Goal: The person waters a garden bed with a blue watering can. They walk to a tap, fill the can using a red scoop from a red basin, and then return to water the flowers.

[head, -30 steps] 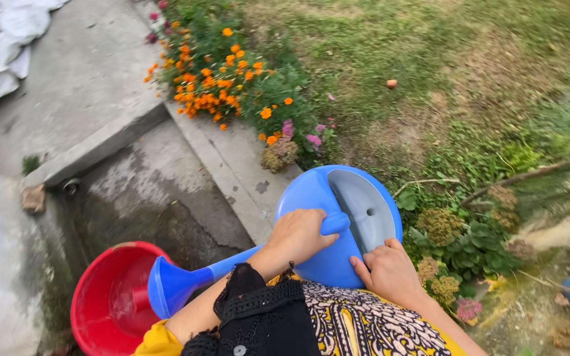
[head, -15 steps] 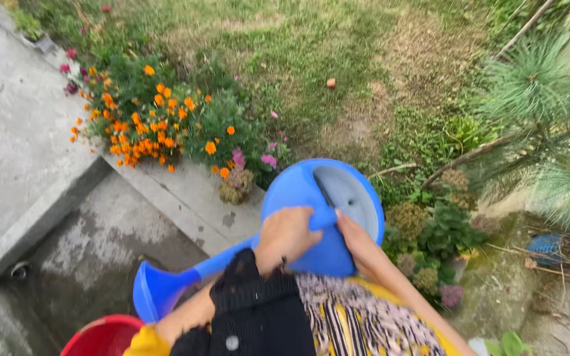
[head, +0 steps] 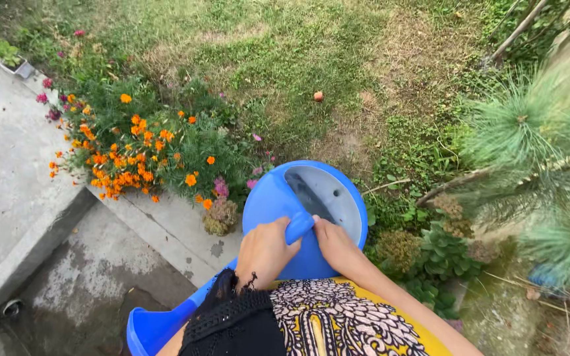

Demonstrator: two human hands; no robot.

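Blue plastic watering can (head: 278, 198): round body, grey inside at the open fill hole, which faces up. Held in the air over the concrete edge by its top handle (head: 298, 227); wide flared spout (head: 150, 329) points lower left.

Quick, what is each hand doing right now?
Left hand: closed around the handle of the blue watering can.
Right hand: also gripping the same handle, from the other side.
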